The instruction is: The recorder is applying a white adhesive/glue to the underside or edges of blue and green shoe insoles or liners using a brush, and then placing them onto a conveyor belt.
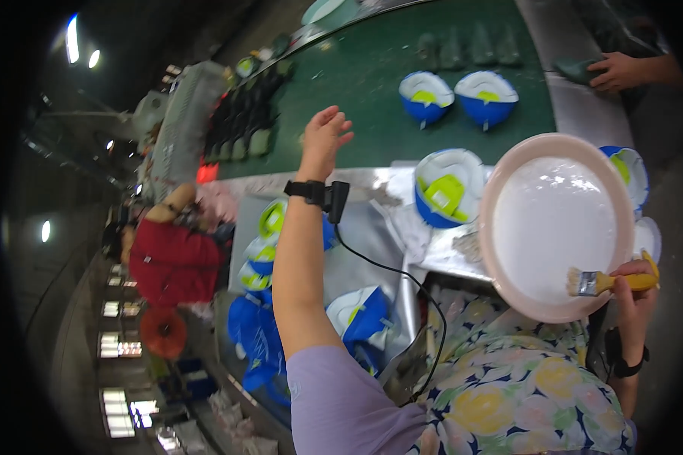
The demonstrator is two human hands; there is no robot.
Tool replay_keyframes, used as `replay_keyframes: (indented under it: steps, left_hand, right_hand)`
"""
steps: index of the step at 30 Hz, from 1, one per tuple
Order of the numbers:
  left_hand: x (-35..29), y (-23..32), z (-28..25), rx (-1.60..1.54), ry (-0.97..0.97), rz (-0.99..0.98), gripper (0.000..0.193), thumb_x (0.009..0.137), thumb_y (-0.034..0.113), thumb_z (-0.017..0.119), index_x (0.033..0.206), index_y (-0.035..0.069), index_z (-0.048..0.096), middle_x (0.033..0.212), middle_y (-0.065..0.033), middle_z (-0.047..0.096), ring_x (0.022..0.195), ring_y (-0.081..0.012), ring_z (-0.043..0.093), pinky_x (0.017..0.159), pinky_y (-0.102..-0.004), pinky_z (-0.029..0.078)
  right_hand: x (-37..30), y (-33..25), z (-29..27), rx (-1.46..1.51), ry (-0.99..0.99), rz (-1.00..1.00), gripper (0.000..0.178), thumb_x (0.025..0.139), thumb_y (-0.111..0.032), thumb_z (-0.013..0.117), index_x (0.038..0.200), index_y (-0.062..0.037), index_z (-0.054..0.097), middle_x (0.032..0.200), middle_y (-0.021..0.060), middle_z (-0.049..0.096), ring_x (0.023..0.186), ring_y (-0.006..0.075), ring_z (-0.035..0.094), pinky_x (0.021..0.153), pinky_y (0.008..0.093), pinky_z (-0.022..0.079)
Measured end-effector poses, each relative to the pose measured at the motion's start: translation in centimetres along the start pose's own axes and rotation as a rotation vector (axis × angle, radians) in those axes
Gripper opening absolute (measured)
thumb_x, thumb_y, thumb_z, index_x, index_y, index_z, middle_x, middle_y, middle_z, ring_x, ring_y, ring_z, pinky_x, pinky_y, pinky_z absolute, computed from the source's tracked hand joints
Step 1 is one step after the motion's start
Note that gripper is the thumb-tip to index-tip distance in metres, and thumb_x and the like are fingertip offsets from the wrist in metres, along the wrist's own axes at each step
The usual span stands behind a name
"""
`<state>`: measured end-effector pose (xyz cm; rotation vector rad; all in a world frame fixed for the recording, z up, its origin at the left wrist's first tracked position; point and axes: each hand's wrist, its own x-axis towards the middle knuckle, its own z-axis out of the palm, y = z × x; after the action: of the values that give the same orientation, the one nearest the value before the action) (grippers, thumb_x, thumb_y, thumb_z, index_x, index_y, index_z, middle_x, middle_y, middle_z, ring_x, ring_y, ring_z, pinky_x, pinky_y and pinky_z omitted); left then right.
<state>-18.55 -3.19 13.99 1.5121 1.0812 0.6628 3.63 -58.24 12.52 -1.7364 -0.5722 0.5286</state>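
Note:
My right hand [634, 292] grips a paintbrush [604, 283] by its yellow handle, its pale bristles over the near right part of a pale pink basin [493, 282]. White liquid [550, 220] fills the basin. My left hand [325, 142] is raised over the green belt [357, 91], fingers loosely bent and apart, with nothing in it. Two blue-and-white rounded pieces with lime-green insides, like shoe uppers [486, 112], sit on the belt to its right. A similar upper [442, 216] stands just left of the basin.
More blue uppers [254, 341] lie in a grey bin [372, 243] under my left arm. Dark shoe-like shapes [243, 114] line the belt's left. Another person's hand [621, 72] touches a dark green piece [577, 70] at far right. A person in red [176, 254] is at left.

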Motion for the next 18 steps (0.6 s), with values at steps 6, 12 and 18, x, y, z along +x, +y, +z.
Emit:
replay_keyframes:
  steps: [6, 12, 18]
  left_hand:
    - [-10.8, -9.8, -21.9, 0.859, 0.211, 0.28, 0.055, 0.079, 0.031, 0.078, 0.119, -0.003, 0.061, 0.106, -0.0185, 0.068, 0.099, -0.0287, 0.066, 0.087, -0.0379, 0.051]
    - [-16.4, -16.9, -13.0, 1.206, 0.202, -0.098, 0.086, 0.066, 0.047, 0.081, 0.13, -0.004, 0.053, 0.123, -0.0262, 0.06, 0.118, -0.0401, 0.056, 0.099, -0.0431, 0.045]
    - [-16.8, -13.1, -10.2, -0.641, 0.313, -0.078, 0.048, 0.08, 0.029, 0.068, 0.118, 0.0, 0.058, 0.115, -0.0182, 0.064, 0.108, -0.0308, 0.061, 0.097, -0.0444, 0.047]
  right_hand:
    - [-0.6, 1.7, 0.3, 0.054, -0.15, -0.148, 0.012, 0.093, -0.013, 0.062, 0.097, -0.004, 0.054, 0.09, 0.0034, 0.056, 0.076, 0.0092, 0.055, 0.07, 0.0225, 0.045]
    - [-1.7, -0.3, 0.7, 0.085, -0.097, -0.085, 0.009, 0.09, -0.006, 0.061, 0.095, -0.0038, 0.055, 0.089, 0.0029, 0.057, 0.077, 0.0087, 0.052, 0.071, 0.0223, 0.042]
    - [-1.9, -0.9, 0.8, 0.033, -0.109, -0.094, 0.009, 0.09, -0.006, 0.062, 0.095, -0.0035, 0.055, 0.086, 0.0027, 0.058, 0.077, 0.0084, 0.053, 0.071, 0.0221, 0.042]
